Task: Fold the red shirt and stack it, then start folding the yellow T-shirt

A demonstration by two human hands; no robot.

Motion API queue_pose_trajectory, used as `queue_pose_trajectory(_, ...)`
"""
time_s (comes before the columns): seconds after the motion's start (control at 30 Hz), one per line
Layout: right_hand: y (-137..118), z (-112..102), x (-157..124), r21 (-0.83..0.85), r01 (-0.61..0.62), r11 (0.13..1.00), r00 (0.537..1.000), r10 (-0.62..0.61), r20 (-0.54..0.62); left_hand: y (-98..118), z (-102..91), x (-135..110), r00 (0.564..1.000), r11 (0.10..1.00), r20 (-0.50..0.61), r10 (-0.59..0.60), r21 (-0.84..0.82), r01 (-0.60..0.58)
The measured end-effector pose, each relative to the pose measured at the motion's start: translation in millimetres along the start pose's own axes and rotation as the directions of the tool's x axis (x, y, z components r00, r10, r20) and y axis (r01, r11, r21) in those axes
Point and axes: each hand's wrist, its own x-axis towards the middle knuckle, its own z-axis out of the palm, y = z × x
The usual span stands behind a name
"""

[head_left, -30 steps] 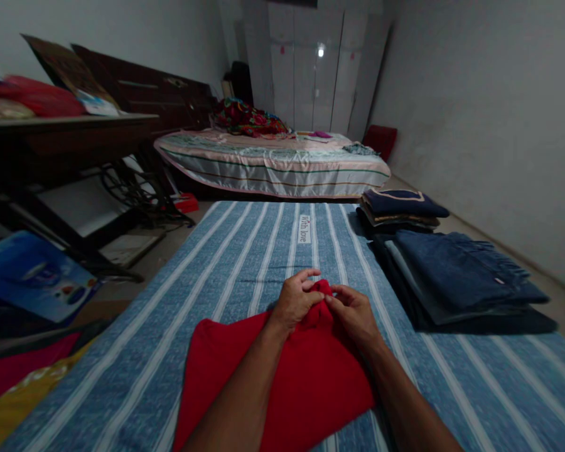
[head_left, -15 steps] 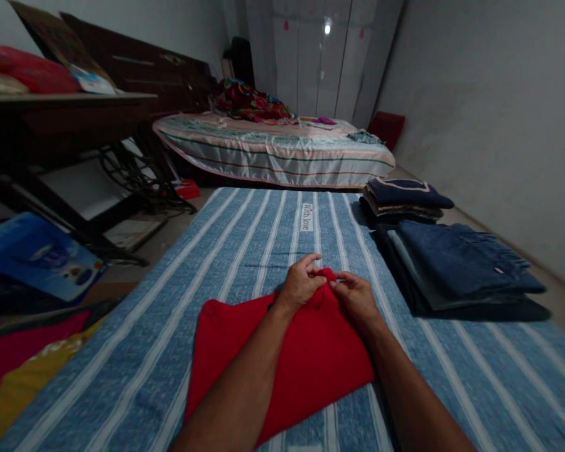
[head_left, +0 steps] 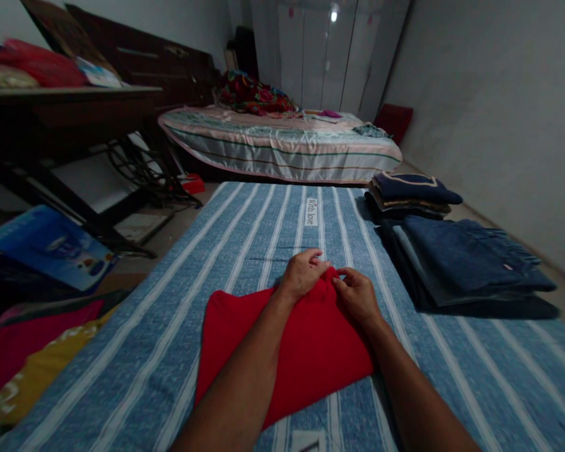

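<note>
A red cloth (head_left: 306, 348) lies folded on the blue striped mattress (head_left: 245, 251) in front of me. My left hand (head_left: 304, 273) pinches the far corner of the red cloth with its fingers closed. My right hand (head_left: 355, 295) grips the same corner from the right, fingertips meeting the left hand's. Both forearms rest over the cloth.
Folded dark jeans (head_left: 466, 263) and a stack of folded clothes (head_left: 412, 194) sit on the mattress's right side. A second bed (head_left: 282, 141) stands behind. A dark table (head_left: 70, 107) and a blue box (head_left: 51, 245) are at left, with red and yellow fabric (head_left: 32, 364) below.
Both hands have lowered the bunched red corner closer to the mattress. The camera has shifted a little, so the scene sits slightly higher and to the right.
</note>
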Motion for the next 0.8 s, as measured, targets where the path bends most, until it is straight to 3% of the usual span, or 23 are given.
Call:
queue_pose_trajectory(0.17,1.1,-1.2,-1.7,-0.168,0.015,0.986,0.999,-0.022,-0.039,-7.8,-5.5,-1.9,0.979,0.999,0.200,-0.043,-0.023,0.048)
queue_pose_trajectory(0.27,-0.9,-3.2,-3.8,-0.291,0.027,0.956,0.996,-0.049,-0.069,-13.5,-0.7,-2.8,0.980,0.999,0.200,-0.013,0.045,0.004)
queue_pose_trajectory(0.37,-6.7,-4.6,-6.9,-0.402,0.167,0.900,0.965,-0.233,-0.119,-15.8,3.8,-2.3,0.983,0.989,0.176,0.046,0.129,-0.069)
queue_pose_trajectory(0.47,-11.8,-2.6,-9.8,-0.438,0.404,0.803,0.893,-0.451,-0.003,-14.6,5.0,-1.7,0.981,0.968,0.178,0.076,0.221,-0.116)
queue_pose_trajectory(0.53,-11.7,0.8,-11.3,-0.453,0.502,0.737,0.851,-0.515,0.105,-12.6,4.6,-2.5,0.983,0.954,0.167,0.069,0.278,-0.115)
queue_pose_trajectory(0.63,-5.9,6.8,-13.1,-0.483,0.553,0.679,0.822,-0.539,0.183,-9.3,4.3,-5.6,0.985,0.925,0.162,0.050,0.364,-0.107)
queue_pose_trajectory(0.8,3.5,11.6,-15.8,-0.527,0.560,0.640,0.813,-0.547,0.200,-7.2,7.0,-11.4,0.984,0.863,0.174,0.028,0.493,-0.111)
